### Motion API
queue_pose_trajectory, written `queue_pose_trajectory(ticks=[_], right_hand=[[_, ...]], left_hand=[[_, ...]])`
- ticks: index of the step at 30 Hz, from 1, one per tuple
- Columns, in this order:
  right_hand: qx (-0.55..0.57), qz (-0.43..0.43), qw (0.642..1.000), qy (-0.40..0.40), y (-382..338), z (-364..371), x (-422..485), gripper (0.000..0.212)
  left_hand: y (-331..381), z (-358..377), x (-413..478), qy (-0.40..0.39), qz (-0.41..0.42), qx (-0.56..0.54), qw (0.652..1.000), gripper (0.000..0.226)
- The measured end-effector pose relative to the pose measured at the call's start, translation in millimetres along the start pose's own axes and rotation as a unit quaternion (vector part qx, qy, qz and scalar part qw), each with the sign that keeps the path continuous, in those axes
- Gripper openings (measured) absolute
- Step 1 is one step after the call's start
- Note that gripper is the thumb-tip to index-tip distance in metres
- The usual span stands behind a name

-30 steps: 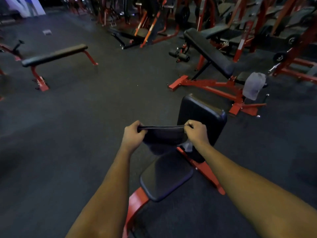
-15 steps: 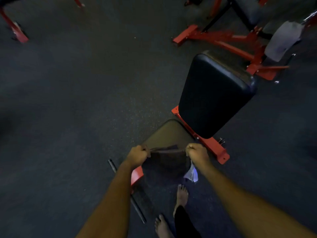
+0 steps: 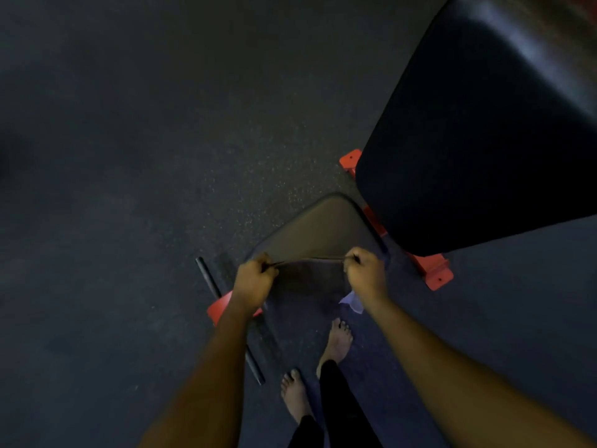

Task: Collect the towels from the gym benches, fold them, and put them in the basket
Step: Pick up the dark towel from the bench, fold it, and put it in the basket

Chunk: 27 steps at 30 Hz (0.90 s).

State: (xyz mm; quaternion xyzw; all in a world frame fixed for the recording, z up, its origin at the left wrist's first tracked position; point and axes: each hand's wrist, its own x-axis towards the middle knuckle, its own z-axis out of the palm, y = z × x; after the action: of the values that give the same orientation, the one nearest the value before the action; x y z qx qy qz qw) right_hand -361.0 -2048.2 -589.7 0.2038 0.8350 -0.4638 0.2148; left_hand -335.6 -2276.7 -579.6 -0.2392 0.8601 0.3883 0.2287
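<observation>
At the lower centre of the frame, a dark towel (image 3: 310,279) is held stretched by its top edge, hanging over the desk seat (image 3: 319,227). Its corners are pinched in the closed left hand (image 3: 253,281) and right hand (image 3: 366,274). Bare feet (image 3: 337,342) are seen on the floor (image 3: 129,189) below.

No text, label, brand, number or sign can be read anywhere in the head view (the light is dim and the surfaces look plain).
</observation>
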Motion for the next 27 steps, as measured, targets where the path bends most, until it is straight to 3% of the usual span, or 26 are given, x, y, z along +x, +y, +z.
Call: queue_pose_trajectory(ticks=[5,8,15,22,27], right_hand=[[0.036,-0.124,0.988,0.084,-114.8,-53.7,-3.7,0.019],[0.067,-0.18,0.975,0.115,-188.0,-88.5,-19.8,0.025],[0.07,-0.289,0.939,0.171,-284.9,-151.1,-80.9,0.02],[0.036,-0.311,0.934,0.171,-260.2,-153.7,-130.0,0.016],[-0.004,-0.233,0.963,0.137,-174.0,-116.6,-132.2,0.014]], left_hand=[[91.1,-77.3,-25.1,0.127,0.104,-0.093,0.982,0.035],[152.4,-130.0,-43.1,0.192,0.188,-0.112,0.957,0.031],[232.8,-215.6,-99.5,0.259,0.285,-0.126,0.914,0.021],[205.2,-211.9,-145.3,0.239,0.293,-0.121,0.918,0.021],[134.2,-157.2,-147.0,0.17,0.22,-0.086,0.957,0.021]])
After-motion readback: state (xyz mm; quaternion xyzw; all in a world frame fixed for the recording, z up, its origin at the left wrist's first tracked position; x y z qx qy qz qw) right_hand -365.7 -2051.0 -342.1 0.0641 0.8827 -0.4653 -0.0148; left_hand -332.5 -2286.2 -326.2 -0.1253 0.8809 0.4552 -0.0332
